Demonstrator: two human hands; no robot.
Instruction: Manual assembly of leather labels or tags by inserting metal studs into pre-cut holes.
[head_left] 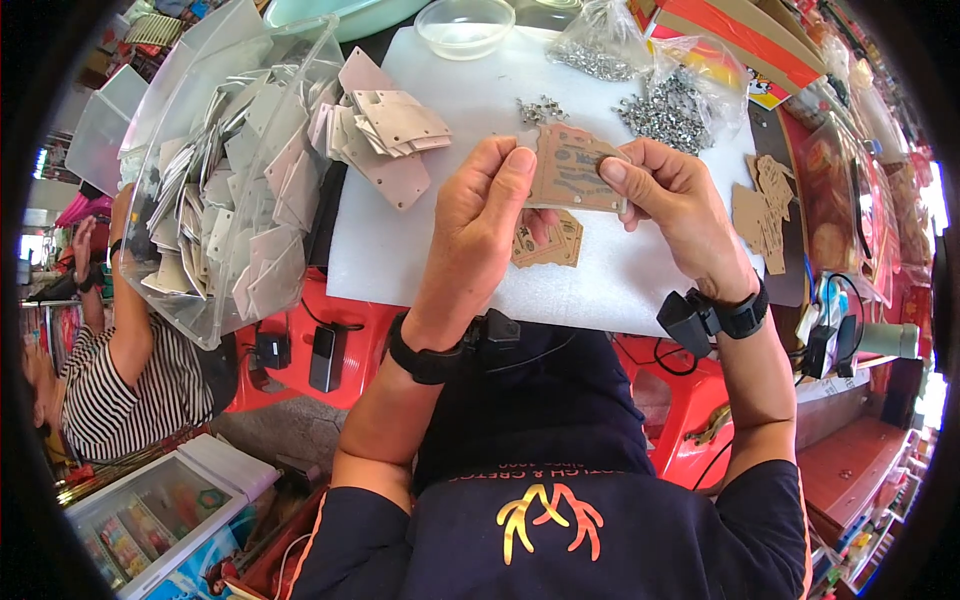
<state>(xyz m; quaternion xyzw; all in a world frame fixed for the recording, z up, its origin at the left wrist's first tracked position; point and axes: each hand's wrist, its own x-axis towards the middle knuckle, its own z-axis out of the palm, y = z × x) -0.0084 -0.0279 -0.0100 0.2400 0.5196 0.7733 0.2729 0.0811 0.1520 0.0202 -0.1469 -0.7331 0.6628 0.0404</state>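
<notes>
My left hand (478, 215) pinches the left edge of a brown printed card (572, 172) between thumb and fingers. The card's right edge is gripped by my right hand (682, 192), so it is held up off the white foam sheet (400, 270). Below it, partly hidden by my left fingers, lies a small stack of similar brown cards (560, 243). Just beyond the held card are a few small metal pieces (541, 110), with a larger heap of metal pieces (668, 115) farther right. Grey-white cut boards with holes (395, 125) lie piled left of my left hand.
A clear plastic bin (185, 320) full of grey-white boards stands at the left. More brown cards (762, 215) lie at the right edge. A clear bowl (462, 40) and a plastic bag of metal pieces (600, 45) sit at the back. Another person's striped sleeve (125, 385) shows far left.
</notes>
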